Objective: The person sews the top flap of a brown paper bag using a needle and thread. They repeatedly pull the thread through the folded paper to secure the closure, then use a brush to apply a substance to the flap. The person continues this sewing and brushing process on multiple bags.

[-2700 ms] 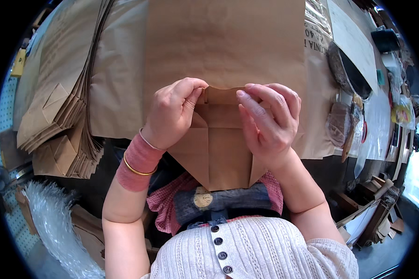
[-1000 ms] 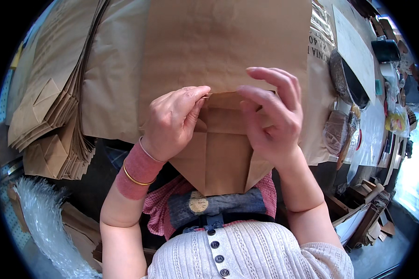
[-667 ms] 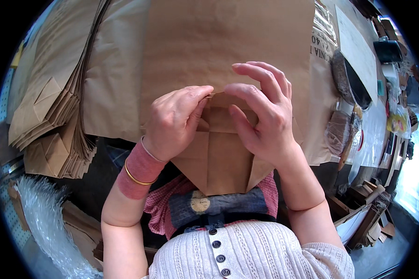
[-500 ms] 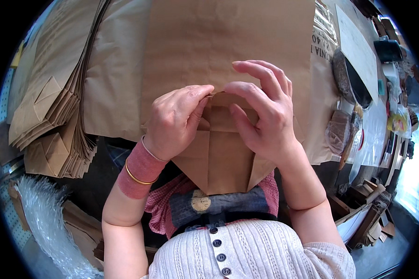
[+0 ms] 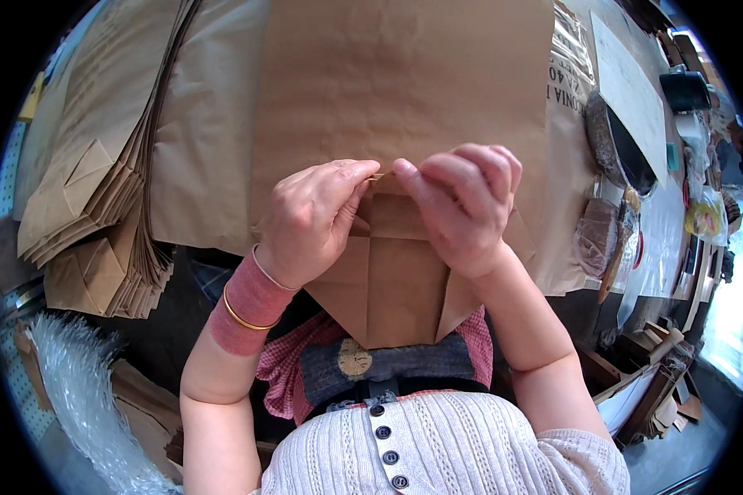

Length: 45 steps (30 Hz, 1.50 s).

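Observation:
A large brown paper bag [image 5: 404,285] lies before me, its folded, tapered end reaching over the table edge toward my waist. My left hand [image 5: 309,214] is closed in a pinch on the raised paper edge at the fold. Close beside it, my right hand [image 5: 468,210] has its thumb and index finger together at the same thin edge, with the other fingers curled. The paper between the two sets of fingertips stands slightly up. My hands cover the sides of the fold.
Stacked folded paper bags [image 5: 78,198] lie at the left. On the right are a brush [image 5: 622,239], a dark scoop-shaped container [image 5: 615,148] and a pale board [image 5: 631,91]. Clear plastic strips [image 5: 99,404] hang at lower left; scrap wood and board pieces [image 5: 656,375] sit at lower right.
My right hand has gone from spread fingers to curled ones, its thumb and index finger closing at the paper edge. The left hand keeps its pinch in nearly the same place.

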Motion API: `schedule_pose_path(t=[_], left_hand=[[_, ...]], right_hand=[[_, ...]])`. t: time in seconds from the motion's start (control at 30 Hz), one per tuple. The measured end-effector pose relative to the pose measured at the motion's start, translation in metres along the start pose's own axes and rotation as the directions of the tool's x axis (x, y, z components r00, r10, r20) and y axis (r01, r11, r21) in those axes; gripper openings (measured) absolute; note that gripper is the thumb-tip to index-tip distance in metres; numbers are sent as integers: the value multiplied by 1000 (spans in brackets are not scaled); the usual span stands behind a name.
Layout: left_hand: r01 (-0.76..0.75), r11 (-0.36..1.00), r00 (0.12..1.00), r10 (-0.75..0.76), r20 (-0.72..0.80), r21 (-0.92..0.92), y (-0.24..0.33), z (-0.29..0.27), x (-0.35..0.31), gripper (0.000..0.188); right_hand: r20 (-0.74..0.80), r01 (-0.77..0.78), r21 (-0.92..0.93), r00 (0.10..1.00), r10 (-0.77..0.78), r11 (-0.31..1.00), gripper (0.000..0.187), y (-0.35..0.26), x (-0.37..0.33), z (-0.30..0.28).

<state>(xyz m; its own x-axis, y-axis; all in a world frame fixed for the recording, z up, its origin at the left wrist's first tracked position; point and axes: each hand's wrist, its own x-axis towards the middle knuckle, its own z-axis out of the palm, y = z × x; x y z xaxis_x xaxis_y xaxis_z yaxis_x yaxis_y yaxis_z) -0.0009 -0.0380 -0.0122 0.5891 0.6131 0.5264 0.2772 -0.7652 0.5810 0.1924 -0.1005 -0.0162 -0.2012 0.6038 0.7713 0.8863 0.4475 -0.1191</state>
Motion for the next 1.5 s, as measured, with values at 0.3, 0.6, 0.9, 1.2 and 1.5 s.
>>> schedule_pose_path(t=[0.3,0.6,0.9,1.2,1.5], left_hand=[[117,992,993,-118,-14,-48,5,-1,0,11],[-131,975,989,140,-36,178,-2,-7,8,12],[-97,985,994,89,56,145,-4,-14,12,18],[-170,980,981,160,106,99,-7,-19,17,19],[-161,986,984,157,90,46,-6,-19,14,16]], right_hand=[[127,-159,-51,978,165,986,15,-14,14,-10],[149,-261,79,957,248,962,9,-25,26,4],[141,-218,80,968,205,973,9,-25,27,3],[97,-156,53,984,150,986,10,-28,21,8],[45,-72,56,997,70,996,18,-25,17,9]])
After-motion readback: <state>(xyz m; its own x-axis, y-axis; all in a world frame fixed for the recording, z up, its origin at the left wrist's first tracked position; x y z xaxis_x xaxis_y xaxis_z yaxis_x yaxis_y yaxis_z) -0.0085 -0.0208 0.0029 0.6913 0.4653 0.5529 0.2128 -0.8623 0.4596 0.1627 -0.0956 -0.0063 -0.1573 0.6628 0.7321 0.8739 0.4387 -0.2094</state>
